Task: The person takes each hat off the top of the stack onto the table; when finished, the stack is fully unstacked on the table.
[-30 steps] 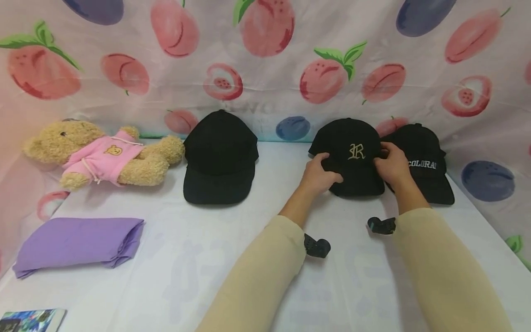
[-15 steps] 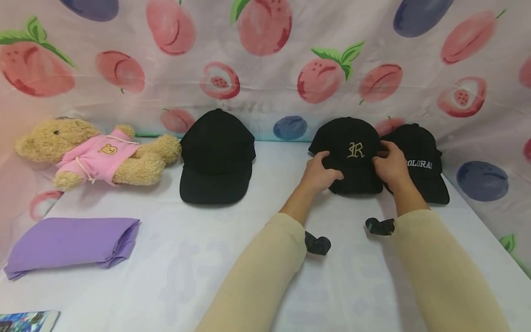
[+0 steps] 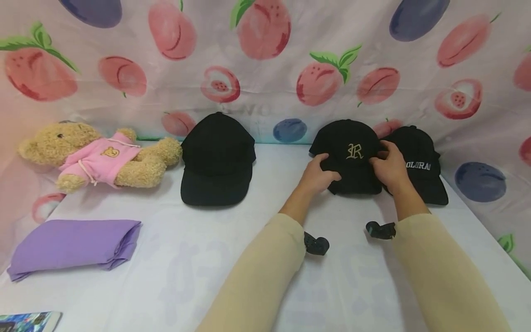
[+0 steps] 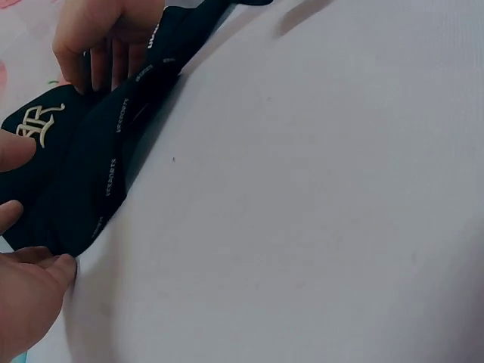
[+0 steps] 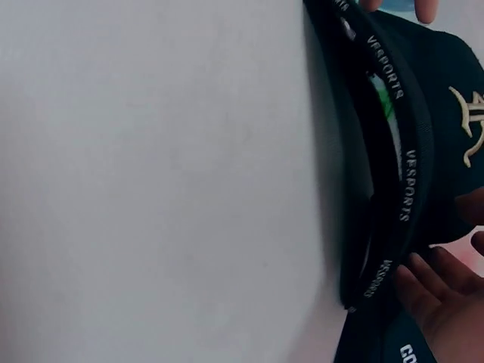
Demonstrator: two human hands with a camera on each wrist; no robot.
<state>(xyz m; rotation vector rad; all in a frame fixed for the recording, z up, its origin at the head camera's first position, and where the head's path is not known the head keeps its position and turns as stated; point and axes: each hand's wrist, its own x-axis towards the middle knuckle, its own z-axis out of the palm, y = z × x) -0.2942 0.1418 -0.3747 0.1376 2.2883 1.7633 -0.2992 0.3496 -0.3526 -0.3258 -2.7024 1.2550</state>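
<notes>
A black baseball cap [image 3: 354, 159] with gold lettering on its front stands toward the right back of the table. My left hand [image 3: 316, 175] holds its left side, thumb by the brim and index finger on the crown. On the other side my right hand [image 3: 391, 166] grips the cap's edge, thumb in front. White lettering runs along the brim's edge [image 5: 404, 185] in the right wrist view. Directly beside it, partly behind my right hand, is a second black cap [image 3: 424, 182] with white lettering. A plain black cap [image 3: 217, 161] sits farther left.
A teddy bear [image 3: 108, 157] in a pink top lies at the back left, its foot by the plain cap. In front of it is a folded purple cloth [image 3: 74, 244]. A colourful flat object [image 3: 31, 321] shows at the lower left corner. A fruit-patterned curtain [image 3: 265, 87] hangs behind the white table [image 3: 199, 276].
The head view shifts slightly. Both hands stay on the gold-lettered cap, which has hardly moved; the other things keep their places.
</notes>
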